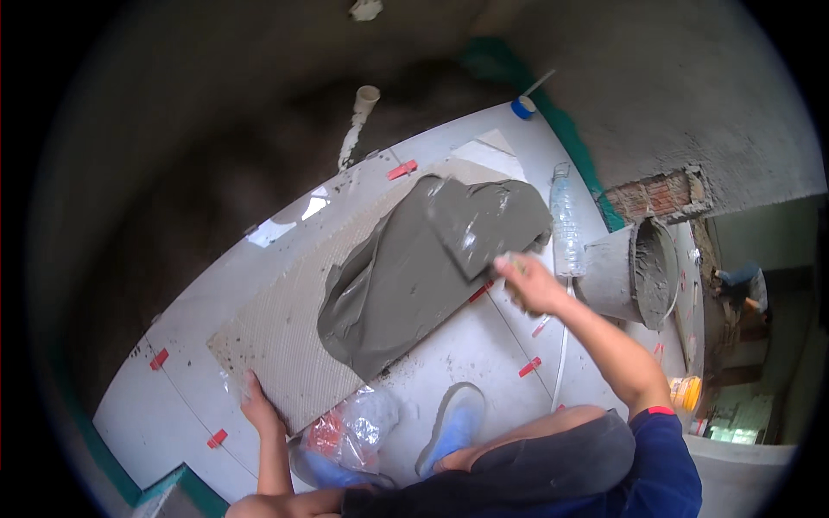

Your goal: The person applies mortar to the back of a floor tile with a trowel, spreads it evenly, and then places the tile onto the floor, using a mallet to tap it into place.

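A large tile lies with its ribbed back upward, slanting across the floor before me. Thick grey mortar covers its middle and right part. My right hand is closed round the handle of a trowel, whose mortar-smeared blade rests on the mortar and is slightly blurred. At the tile's near left corner, my left hand grips the edge; some of its fingers are hidden. Next to that edge, by my feet, sits a clear plastic bag with red pieces inside.
Red clips stand in the joints of the pale tiled floor. To the right are a plastic bottle, a tipped mortar bucket and a yellow tub. A blue-rimmed roll and an upright pipe are farther off.
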